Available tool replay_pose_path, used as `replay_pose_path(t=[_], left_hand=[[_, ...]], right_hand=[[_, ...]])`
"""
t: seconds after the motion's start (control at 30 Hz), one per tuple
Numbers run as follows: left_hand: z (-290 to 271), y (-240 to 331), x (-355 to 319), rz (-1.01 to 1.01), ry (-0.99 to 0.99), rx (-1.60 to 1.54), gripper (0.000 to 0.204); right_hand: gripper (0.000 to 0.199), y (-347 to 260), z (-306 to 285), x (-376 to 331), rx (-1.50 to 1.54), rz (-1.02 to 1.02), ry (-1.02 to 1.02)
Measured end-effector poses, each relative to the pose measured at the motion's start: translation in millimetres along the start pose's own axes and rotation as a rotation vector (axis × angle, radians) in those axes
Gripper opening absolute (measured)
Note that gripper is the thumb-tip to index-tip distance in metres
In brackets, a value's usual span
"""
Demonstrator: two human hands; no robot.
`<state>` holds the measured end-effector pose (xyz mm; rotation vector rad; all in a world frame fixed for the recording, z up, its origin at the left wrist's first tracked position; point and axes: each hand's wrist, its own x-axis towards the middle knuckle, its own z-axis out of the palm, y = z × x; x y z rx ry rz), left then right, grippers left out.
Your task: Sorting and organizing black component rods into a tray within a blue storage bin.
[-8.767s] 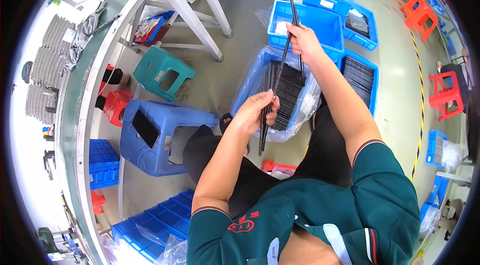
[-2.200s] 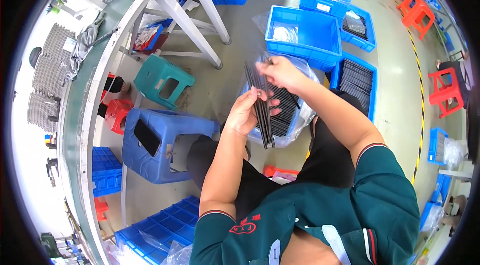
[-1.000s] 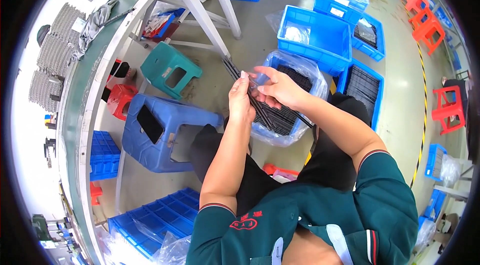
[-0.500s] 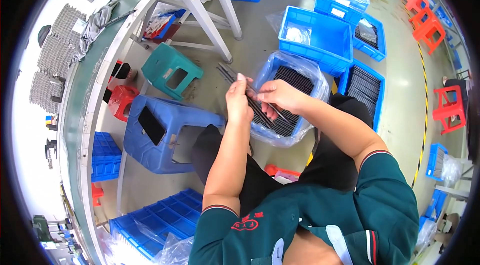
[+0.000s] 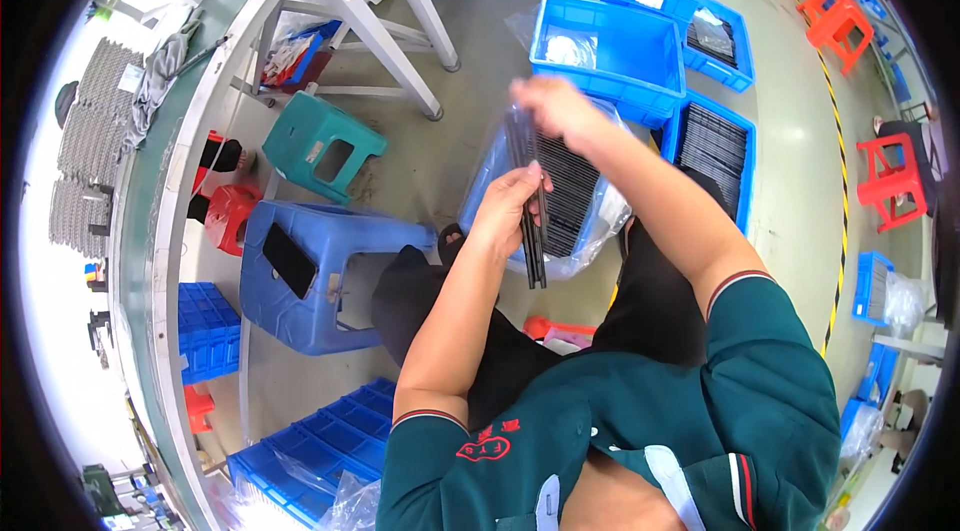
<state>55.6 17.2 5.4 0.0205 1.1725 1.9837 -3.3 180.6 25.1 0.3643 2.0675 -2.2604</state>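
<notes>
My left hand (image 5: 508, 209) is closed around a small bundle of thin black strips (image 5: 535, 256), held upright on the slant over a blue bin. My right hand (image 5: 562, 113) is at the upper end of the bundle, its fingers smeared by motion; whether it grips a strip cannot be made out. Below both hands, the bin lined with clear plastic (image 5: 607, 223) holds rows of similar black strips (image 5: 572, 193).
A blue stool (image 5: 345, 231) with a black phone (image 5: 289, 261) on it stands to the left, behind it a green stool (image 5: 310, 146). Blue crates (image 5: 610, 51) stand beyond the lined bin; another crate of black strips (image 5: 712, 151) is at its right. A long workbench (image 5: 185, 181) runs along the left.
The bundle has turned from slanting to nearly upright in my left hand. My right hand has moved up and away, from the bundle's middle to its upper end. The view has shifted slightly.
</notes>
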Motion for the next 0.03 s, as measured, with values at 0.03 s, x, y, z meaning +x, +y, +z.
replay_pose_path(t=[0.03], left_hand=[[-1.2, -3.6, 0.8, -0.049, -0.062, 0.008, 0.033]], right_hand=[[0.028, -3.9, -21.4, 17.3, -0.081, -0.105, 0.07]])
